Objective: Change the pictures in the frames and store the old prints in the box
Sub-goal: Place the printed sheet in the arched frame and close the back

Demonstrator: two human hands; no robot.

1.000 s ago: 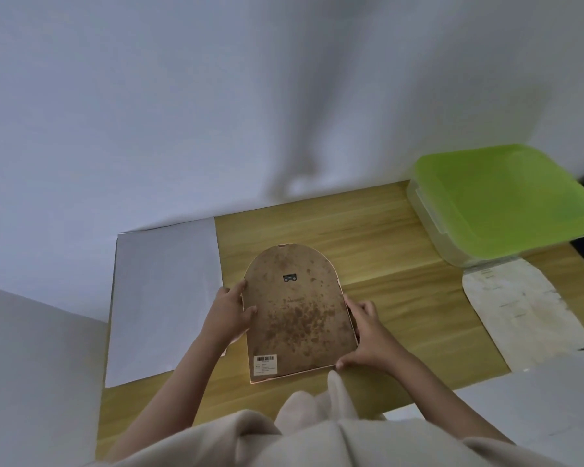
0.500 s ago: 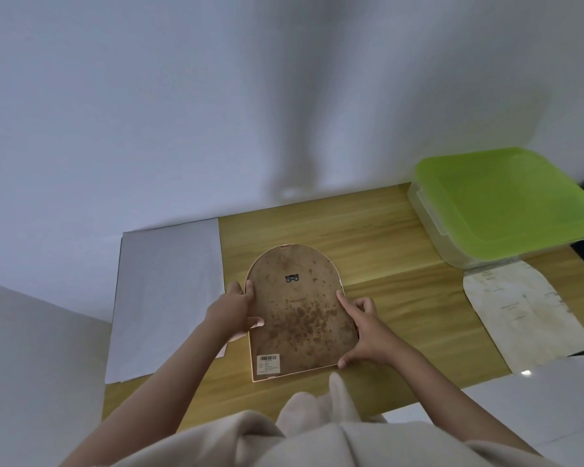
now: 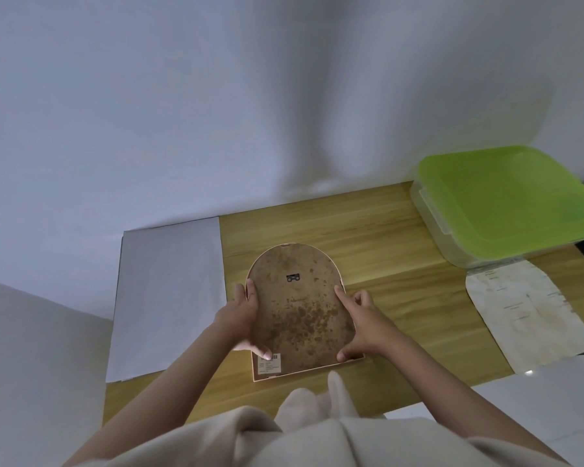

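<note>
An arched picture frame (image 3: 297, 315) lies face down in the middle of the wooden table (image 3: 402, 237), its stained brown backing board up, with a small metal hanger (image 3: 293, 277) and a barcode label (image 3: 269, 365). My left hand (image 3: 243, 315) rests along its left edge, fingers on the board and thumb on the label. My right hand (image 3: 364, 321) presses the right side with a straight index finger and the thumb near the bottom corner. A yellowed arched print (image 3: 526, 311) lies to the right. Behind it stands the box (image 3: 506, 203), clear with a green lid on.
A large white sheet (image 3: 169, 298) covers the table's left end. A white wall runs right behind the table. White surfaces border the table at the left and the near right. My pale clothing fills the bottom of the view.
Both hands slid from the frame's sides up onto the backing board. My left thumb moved down to the label and my right index finger stretched out along the right edge. The frame stayed put.
</note>
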